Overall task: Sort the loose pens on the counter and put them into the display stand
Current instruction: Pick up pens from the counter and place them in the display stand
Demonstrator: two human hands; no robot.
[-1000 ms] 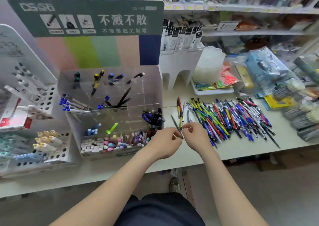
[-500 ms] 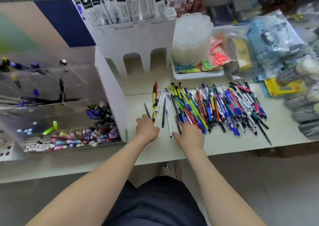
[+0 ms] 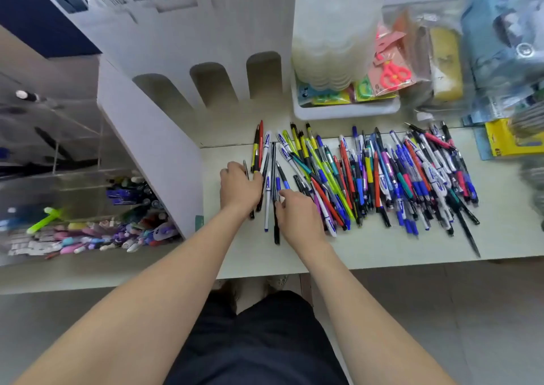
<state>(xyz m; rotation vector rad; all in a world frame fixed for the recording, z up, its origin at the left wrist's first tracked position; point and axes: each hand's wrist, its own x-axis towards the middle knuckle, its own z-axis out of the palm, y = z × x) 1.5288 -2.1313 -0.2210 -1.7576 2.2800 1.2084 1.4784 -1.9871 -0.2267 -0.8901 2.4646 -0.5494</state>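
Note:
A broad pile of loose pens (image 3: 382, 178), blue, red, yellow, green and black, covers the white counter (image 3: 368, 246). Left of it lies a smaller row of black, white and yellow pens (image 3: 268, 161). My left hand (image 3: 238, 186) rests palm down on the left side of this row, thumb against a black pen. My right hand (image 3: 297, 214) touches the dark pens at the row's right side with bent fingertips. The clear display stand (image 3: 67, 161) with its white side wall (image 3: 153, 155) stands to the left and holds several pens and erasers.
A white cardboard rack (image 3: 206, 40) with arched openings stands behind the pens. A white tray (image 3: 347, 111) holds stacked translucent cups (image 3: 335, 31) and packed scissors (image 3: 394, 72). Bagged goods and a yellow pack (image 3: 512, 140) crowd the right. The counter's front edge runs just below my hands.
The view has shifted right and closer to the pile. My hands came apart from a shared pinch, dropped flat on the counter, and now lie on the left row of pens.

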